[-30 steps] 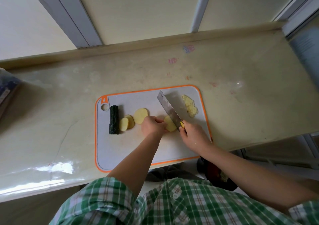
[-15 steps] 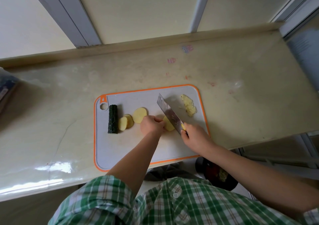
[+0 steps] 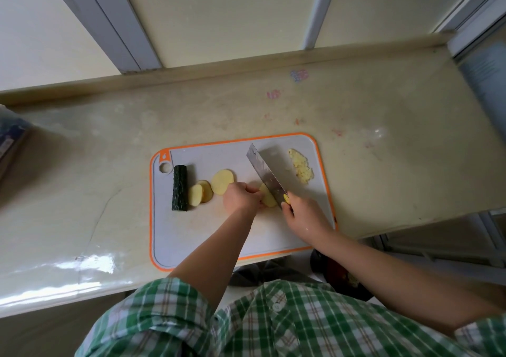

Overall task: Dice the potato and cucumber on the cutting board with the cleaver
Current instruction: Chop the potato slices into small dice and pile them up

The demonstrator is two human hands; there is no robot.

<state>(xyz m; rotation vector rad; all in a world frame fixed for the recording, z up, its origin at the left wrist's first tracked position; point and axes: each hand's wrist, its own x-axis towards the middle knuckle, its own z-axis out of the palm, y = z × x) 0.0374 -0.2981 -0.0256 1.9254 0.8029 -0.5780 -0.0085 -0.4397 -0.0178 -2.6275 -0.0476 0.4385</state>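
A grey cutting board [image 3: 208,236] with an orange rim lies on the counter. My right hand [image 3: 305,215] grips the cleaver [image 3: 264,174] by its handle, the blade angled up and left across the board. My left hand [image 3: 241,199] holds a potato slice [image 3: 267,199] with curled fingers, right against the blade. Three more potato slices [image 3: 210,187] lie to the left. A dark green cucumber piece [image 3: 180,188] lies at the board's left side. A pile of cut potato [image 3: 301,166] sits at the board's far right.
The beige counter [image 3: 383,165] ends in a raised back edge below the wall panels. A dark bowl [image 3: 345,280] sits low under the counter's front edge at the right. A bluish object [image 3: 9,135] shows at the left border.
The cleaver blade has shifted slightly left against the potato slice under my left hand. Both hands stay in nearly the same place.
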